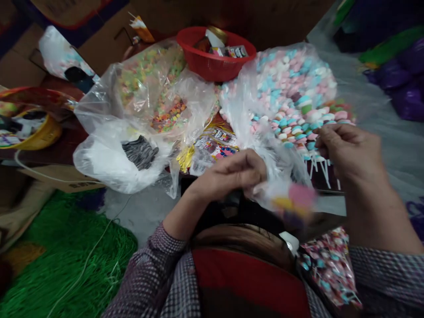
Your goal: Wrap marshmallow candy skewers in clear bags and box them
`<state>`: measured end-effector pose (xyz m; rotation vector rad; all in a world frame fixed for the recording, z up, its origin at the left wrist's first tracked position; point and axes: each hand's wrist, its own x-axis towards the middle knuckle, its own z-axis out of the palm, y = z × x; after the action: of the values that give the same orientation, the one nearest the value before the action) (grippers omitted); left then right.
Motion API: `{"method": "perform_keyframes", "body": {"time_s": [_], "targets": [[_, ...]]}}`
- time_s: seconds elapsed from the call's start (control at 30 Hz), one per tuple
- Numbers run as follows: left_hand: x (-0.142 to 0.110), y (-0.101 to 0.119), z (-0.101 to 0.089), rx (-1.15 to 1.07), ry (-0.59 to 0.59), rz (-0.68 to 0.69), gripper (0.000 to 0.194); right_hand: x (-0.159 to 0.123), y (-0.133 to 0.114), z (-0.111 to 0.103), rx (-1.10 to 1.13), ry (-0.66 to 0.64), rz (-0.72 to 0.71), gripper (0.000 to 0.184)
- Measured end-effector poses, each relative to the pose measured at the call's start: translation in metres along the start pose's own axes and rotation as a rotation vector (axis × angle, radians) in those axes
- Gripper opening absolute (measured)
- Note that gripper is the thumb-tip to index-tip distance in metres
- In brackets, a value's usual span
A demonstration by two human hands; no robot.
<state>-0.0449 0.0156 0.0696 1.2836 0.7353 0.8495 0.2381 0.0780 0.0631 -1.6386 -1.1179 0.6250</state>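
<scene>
My left hand [236, 172] is closed on the top of a small clear plastic bag [286, 198]. Motion smears the bag, and pink and yellow patches show on it. To the right, my right hand [354, 152] has its thumb and fingers pinched together at the edge of a pile of marshmallow lollipops [294, 130]. What those fingertips hold, if anything, is hidden. White sticks [323, 170] poke out from the pile just below them. Beyond my left hand lie small printed packets [218, 143] and gold twist ties [186, 158].
A large bag of pastel marshmallows [294, 73] and one of colourful gummies [142, 79] flank a red basket [212, 62]. A white bag [106, 163] holds dark strips. Green shredded strands [66, 251] cover the floor at left; filled candy bags [334, 265] sit at lower right.
</scene>
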Motion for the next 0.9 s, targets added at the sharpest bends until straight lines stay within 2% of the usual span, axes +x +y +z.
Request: {"method": "perform_keyframes", "body": {"time_s": [0.07,0.1,0.13,0.2,0.27,0.37,0.5,0.57,0.63,0.77,0.9], "targets": [[0.041,-0.011,-0.015,0.391,0.045,0.054,0.016,0.010,-0.009,0.004,-0.015,0.001,0.041,0.032],[0.058,-0.016,-0.021,0.625,0.119,0.038,0.014,0.013,-0.012,0.007,-0.005,-0.011,0.045,0.032],[0.073,-0.021,-0.026,0.836,0.182,0.009,0.017,0.014,-0.016,0.010,0.016,-0.020,0.041,0.033],[0.100,-0.028,-0.030,1.102,0.192,-0.011,0.023,0.016,-0.018,0.016,0.068,-0.040,0.026,0.031],[0.124,-0.029,-0.028,1.202,0.175,0.029,0.029,0.019,-0.016,0.022,0.118,-0.061,0.026,0.026],[0.159,-0.028,-0.022,1.237,0.115,0.077,0.046,0.027,-0.006,0.032,0.154,-0.123,0.024,0.023],[0.193,-0.035,-0.026,1.341,0.077,-0.090,0.054,0.036,0.009,0.039,0.141,-0.204,-0.028,0.024],[0.197,-0.043,-0.036,1.378,0.050,-0.150,0.048,0.037,0.016,0.037,0.131,-0.224,-0.050,0.024],[0.192,-0.053,-0.046,1.387,0.019,-0.137,0.039,0.036,0.024,0.032,0.107,-0.222,-0.070,0.026],[0.169,-0.077,-0.062,1.270,-0.061,0.035,0.035,0.032,0.035,0.026,-0.031,-0.238,-0.129,0.030],[0.152,-0.093,-0.065,1.180,-0.041,0.108,0.036,0.028,0.033,0.040,-0.041,-0.267,-0.139,0.026]]}}
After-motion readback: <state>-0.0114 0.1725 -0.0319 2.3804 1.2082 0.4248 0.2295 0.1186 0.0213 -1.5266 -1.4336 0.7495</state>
